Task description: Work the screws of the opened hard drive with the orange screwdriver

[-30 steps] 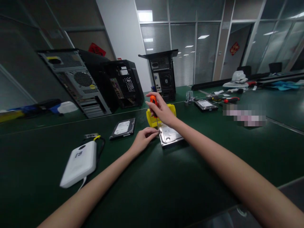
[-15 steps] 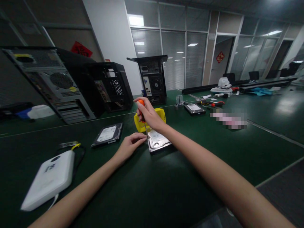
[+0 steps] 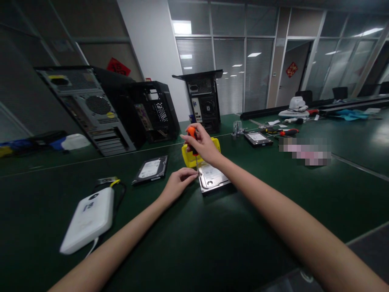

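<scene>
My right hand (image 3: 203,142) is wrapped round the orange and black handle of a screwdriver (image 3: 192,136), which stands nearly upright. Its shaft reaches down to the left edge of a silver hard drive (image 3: 212,180) lying flat on the green table. Close to the screwdriver's tip, my left hand (image 3: 178,184) has its thumb and fingers pinched together at the drive's edge; anything between them is too small to make out. Right behind the drive stands a yellow plastic case (image 3: 189,159), partly hidden by my right hand.
A second hard drive (image 3: 151,168) and a white device with a cable (image 3: 89,219) lie to the left. Computer cases (image 3: 100,109) stand along the back. Another hard drive (image 3: 257,138), a clear jar (image 3: 237,128) and red-and-black-handled pliers (image 3: 288,132) are at the back right.
The view has swung a little to the left, so everything sits further right. My right hand has turned on the screwdriver handle, its thumb now stretched across it. My left hand keeps its place at the drive.
</scene>
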Available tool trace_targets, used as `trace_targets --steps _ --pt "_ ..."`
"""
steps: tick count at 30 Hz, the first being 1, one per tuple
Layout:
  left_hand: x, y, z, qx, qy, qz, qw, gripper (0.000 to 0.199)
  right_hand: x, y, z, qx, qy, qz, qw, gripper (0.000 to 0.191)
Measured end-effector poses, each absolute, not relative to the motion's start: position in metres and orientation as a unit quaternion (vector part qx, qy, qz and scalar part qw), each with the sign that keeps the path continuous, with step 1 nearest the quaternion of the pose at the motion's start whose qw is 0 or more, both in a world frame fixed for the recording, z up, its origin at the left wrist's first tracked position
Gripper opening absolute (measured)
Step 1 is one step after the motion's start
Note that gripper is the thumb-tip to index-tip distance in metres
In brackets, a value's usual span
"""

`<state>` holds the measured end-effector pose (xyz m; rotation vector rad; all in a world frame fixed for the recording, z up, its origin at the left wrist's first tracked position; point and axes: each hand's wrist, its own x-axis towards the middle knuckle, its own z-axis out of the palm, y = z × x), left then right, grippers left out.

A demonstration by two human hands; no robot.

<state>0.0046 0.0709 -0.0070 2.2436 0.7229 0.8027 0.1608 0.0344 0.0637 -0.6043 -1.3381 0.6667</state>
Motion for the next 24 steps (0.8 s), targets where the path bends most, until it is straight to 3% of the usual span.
trace_targets --steps 4,9,24 --pt "0.004 0.072 -0.011 0.851 0.271 0.308 0.328 0.025 0.164 0.034 0.065 -0.271 -0.614 0.317 0.670 0.034" --pt "0.003 0.070 -0.012 0.838 0.298 0.304 0.341 0.030 0.173 0.044 0.065 -0.282 -0.632 0.315 0.649 0.027" --pt "0.005 0.060 -0.005 0.905 0.304 0.217 0.206 0.030 0.179 0.030 0.081 -0.300 -0.650 0.376 0.589 0.009"
